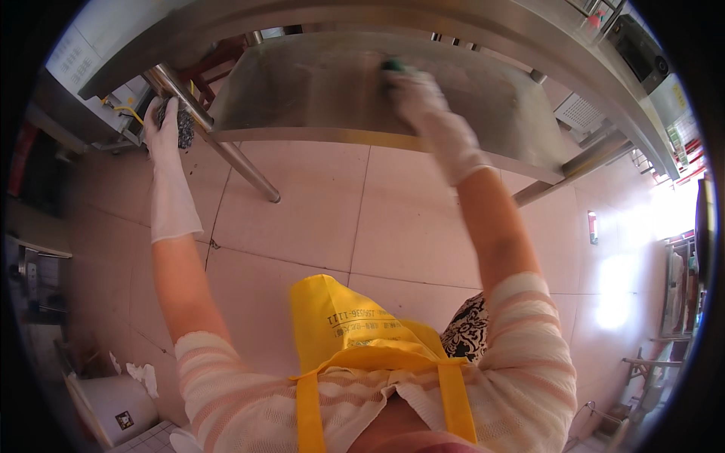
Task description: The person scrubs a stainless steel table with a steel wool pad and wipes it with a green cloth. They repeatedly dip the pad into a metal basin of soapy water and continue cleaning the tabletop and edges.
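Observation:
My left hand [162,133], in a thin whitish glove, grips a dark grey steel wool scrubber [185,125]. It is beside a round metal table leg [195,107]; contact with the leg is unclear. On the right, my gloved right hand [422,105] is blurred. Its fingers are around a dark green scouring pad [393,65], only partly visible. Both appear to be on the stainless steel lower shelf [317,85] of a work table. The table's upper edge [351,14] passes above the shelf, and faint streaks mark the shelf surface.
Pink floor tiles [294,221] lie below the shelf. Another metal leg [595,156] stands at right. A yellow hose [129,110] runs behind my left hand. A yellow apron [334,317] bearing writing hangs before me. A white bin-like container [116,399] stands lower left.

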Demonstrator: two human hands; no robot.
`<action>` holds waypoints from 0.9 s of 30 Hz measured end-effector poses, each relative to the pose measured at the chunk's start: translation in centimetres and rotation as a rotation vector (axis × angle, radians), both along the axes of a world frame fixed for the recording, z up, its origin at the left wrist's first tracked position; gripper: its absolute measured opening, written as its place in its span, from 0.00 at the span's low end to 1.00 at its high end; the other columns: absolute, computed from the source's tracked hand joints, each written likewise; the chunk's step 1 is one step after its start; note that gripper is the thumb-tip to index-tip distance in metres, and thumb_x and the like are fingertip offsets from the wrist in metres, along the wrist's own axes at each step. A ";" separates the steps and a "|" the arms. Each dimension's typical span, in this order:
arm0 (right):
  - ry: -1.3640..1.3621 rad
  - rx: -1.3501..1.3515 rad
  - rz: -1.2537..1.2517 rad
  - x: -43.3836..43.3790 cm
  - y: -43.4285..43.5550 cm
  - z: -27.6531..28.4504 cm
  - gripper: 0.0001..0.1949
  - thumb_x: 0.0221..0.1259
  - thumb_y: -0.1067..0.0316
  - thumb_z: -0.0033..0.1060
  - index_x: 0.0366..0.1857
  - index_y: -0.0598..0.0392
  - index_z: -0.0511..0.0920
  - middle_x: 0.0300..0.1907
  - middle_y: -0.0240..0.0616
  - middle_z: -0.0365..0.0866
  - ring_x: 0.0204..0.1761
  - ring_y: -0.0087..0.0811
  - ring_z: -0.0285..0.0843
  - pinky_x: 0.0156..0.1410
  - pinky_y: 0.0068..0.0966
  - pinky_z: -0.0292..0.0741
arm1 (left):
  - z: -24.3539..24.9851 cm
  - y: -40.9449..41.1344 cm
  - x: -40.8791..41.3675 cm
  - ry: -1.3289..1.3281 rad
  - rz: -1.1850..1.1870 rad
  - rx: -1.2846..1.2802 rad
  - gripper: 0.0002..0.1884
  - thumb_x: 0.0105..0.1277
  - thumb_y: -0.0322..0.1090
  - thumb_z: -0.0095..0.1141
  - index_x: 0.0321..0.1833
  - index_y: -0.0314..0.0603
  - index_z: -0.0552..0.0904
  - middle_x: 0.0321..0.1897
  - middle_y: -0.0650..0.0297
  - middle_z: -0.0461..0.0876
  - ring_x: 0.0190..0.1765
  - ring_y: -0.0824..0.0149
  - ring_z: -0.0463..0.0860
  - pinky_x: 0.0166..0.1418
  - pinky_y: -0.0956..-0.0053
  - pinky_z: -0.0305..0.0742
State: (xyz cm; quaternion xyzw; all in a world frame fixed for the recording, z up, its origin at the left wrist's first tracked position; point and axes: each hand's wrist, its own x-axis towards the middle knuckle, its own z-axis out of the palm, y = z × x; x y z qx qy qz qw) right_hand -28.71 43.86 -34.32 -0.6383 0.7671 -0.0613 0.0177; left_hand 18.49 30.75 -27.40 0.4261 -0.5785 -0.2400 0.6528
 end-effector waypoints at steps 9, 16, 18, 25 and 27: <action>0.214 -0.411 -0.007 3.0 4.3 2.0 0.17 0.77 0.55 0.49 0.64 0.36 0.81 0.58 0.33 0.84 0.58 0.38 0.80 0.68 0.33 0.76 | 2.3 -1.4 0.7 -0.377 -0.046 0.346 0.36 0.54 0.45 0.79 0.63 0.33 0.79 0.45 0.57 0.87 0.39 0.66 0.86 0.47 0.73 0.80; 0.333 -0.321 -0.544 -16.2 10.6 1.1 0.21 0.73 0.57 0.54 0.68 0.33 0.79 0.67 0.46 0.80 0.68 0.53 0.77 0.74 0.45 0.72 | 4.5 0.2 -0.1 -0.360 -0.042 0.405 0.35 0.54 0.39 0.80 0.64 0.33 0.78 0.44 0.58 0.86 0.39 0.69 0.86 0.42 0.73 0.81; 0.331 -0.410 -0.524 -20.8 6.5 -0.1 0.22 0.72 0.57 0.53 0.68 0.36 0.79 0.66 0.47 0.81 0.67 0.54 0.77 0.73 0.46 0.72 | 3.6 -0.4 -1.2 -0.297 -0.063 0.421 0.36 0.55 0.39 0.81 0.64 0.34 0.76 0.45 0.58 0.87 0.42 0.67 0.87 0.46 0.72 0.82; -0.061 -0.305 -0.129 3.2 -17.0 2.6 0.22 0.72 0.61 0.56 0.70 0.39 0.77 0.68 0.50 0.78 0.67 0.56 0.76 0.73 0.47 0.73 | 3.6 0.8 -1.9 -0.321 0.080 0.436 0.34 0.54 0.38 0.81 0.61 0.36 0.77 0.48 0.58 0.88 0.45 0.67 0.87 0.51 0.71 0.82; -0.019 -0.392 -0.009 4.5 -20.7 1.7 0.22 0.72 0.65 0.58 0.69 0.39 0.77 0.65 0.48 0.79 0.66 0.54 0.76 0.73 0.42 0.73 | 4.4 1.6 -2.5 -0.252 0.030 0.451 0.34 0.53 0.37 0.82 0.61 0.37 0.77 0.47 0.59 0.88 0.44 0.67 0.87 0.51 0.70 0.82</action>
